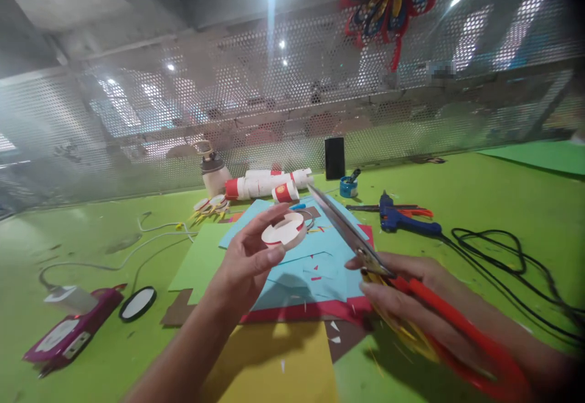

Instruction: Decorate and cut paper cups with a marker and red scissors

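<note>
While the left hand point(244, 260) grips a round white paper piece point(287, 230) with a red band at its rim, thumb on the near side and fingers at the far side, the right hand point(432, 272) is closed around a pair of red-handled scissors point(365, 253). The scissors' blades look pressed together and tilt up and leftward, their tip apart from the paper piece. Something yellow and thin hangs just below the right hand, too blurred to identify surely.

The paper piece is held in the air above light blue sheets point(336, 278), on which small red and white scraps lie scattered. A yellow sheet point(274, 360) lies nearer the person on the green table point(489, 199), and a light green sheet point(196, 266) lies to the left.

Beyond the hands, a white-and-red paper cup point(286, 192) lies on its side in front of a long white-and-red tube point(260, 187). On the right, a blue glue gun point(409, 221) rests near its looped black cord point(516, 266). To the left, a white plug point(72, 299) sits on a purple power strip point(70, 336), beside a round black-rimmed disc point(138, 304).
</note>
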The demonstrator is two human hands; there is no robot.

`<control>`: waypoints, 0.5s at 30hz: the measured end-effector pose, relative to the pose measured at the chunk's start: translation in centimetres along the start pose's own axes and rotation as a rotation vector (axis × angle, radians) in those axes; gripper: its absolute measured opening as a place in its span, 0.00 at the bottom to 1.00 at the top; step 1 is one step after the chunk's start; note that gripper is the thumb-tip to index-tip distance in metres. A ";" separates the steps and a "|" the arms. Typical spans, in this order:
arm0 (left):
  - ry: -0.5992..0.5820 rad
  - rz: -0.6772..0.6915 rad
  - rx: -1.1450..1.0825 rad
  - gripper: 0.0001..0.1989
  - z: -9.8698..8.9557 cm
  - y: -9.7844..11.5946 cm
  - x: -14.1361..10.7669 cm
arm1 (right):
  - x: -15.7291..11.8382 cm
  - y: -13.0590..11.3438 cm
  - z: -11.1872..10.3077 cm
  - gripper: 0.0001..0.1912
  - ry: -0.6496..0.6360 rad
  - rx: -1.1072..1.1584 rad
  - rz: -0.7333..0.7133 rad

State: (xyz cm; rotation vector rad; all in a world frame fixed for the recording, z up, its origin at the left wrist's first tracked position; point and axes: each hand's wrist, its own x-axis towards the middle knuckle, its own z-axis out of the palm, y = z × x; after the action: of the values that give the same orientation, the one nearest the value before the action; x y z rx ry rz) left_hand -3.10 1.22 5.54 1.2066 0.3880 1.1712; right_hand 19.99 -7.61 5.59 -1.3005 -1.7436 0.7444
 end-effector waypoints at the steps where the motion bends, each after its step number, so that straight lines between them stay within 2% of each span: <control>1: -0.028 -0.032 0.001 0.24 0.2 -0.4 -0.1 | 0.0 0.0 0.1 0.19 -0.015 0.076 0.044; 5: -0.157 -0.149 0.037 0.18 0.9 -1.8 -0.9 | 0.1 -0.4 0.2 0.15 -0.063 0.256 0.131; 8: -0.223 -0.152 0.097 0.12 1.2 -2.1 -1.3 | 0.1 -0.4 0.3 0.12 -0.106 0.429 0.156; 15: -0.322 -0.130 0.137 0.10 1.4 -1.9 -1.4 | 0.4 -0.5 0.3 0.15 -0.120 0.439 0.120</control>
State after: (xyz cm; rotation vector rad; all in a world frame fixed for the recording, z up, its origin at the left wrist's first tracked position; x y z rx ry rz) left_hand -1.67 -0.56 3.95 1.4412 0.3012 0.8322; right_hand 19.45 -7.33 5.93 -1.0792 -1.4890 1.2183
